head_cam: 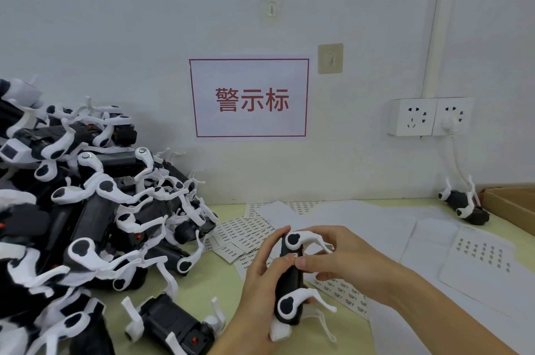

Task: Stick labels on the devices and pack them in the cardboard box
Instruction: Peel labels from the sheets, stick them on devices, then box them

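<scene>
A black device with white curved arms (290,279) stands nearly upright in front of me. My left hand (262,273) grips its body from the left, thumb near its middle. From the right, my right hand (341,259) curls round the device and presses its thumb onto a small label on the black body. Label sheets (246,234) lie on the table behind the hands. A cardboard box (509,205) shows at the far right edge.
A big heap of the same black-and-white devices (86,210) fills the left side. One device (170,325) lies near the front, another (466,205) beside the box. White backing papers (474,256) cover the right of the table. Wall sockets (428,116) hold a plugged cable.
</scene>
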Demonstrator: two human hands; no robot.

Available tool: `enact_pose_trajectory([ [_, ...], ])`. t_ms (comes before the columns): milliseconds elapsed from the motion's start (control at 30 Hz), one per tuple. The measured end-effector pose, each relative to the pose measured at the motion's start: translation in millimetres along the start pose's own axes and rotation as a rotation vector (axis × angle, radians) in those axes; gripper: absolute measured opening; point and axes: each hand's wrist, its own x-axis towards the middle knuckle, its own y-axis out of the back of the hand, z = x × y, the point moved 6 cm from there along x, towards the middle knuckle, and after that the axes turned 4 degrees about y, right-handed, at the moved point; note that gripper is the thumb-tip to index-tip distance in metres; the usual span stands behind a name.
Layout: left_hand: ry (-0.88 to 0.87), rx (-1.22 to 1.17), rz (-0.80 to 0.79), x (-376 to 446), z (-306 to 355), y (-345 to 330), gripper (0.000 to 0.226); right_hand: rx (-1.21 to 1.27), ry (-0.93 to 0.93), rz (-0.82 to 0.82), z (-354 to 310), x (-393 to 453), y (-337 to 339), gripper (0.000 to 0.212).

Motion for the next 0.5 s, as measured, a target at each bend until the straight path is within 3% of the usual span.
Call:
enact_pose_trajectory([
  [233, 0.011, -0.022, -0.037, -1.8, 2.6, -2.4, 0.055, 0.057, -0.021, -0.061, -1.7, -2.4, 3.0, 0.026],
  [500, 0.083, -0.101, -0.059, -5.3, -0.6, -5.5, 0.047, -0.019, 0.019, 0.095, -0.3, 1.0, 5.5, 0.015],
])
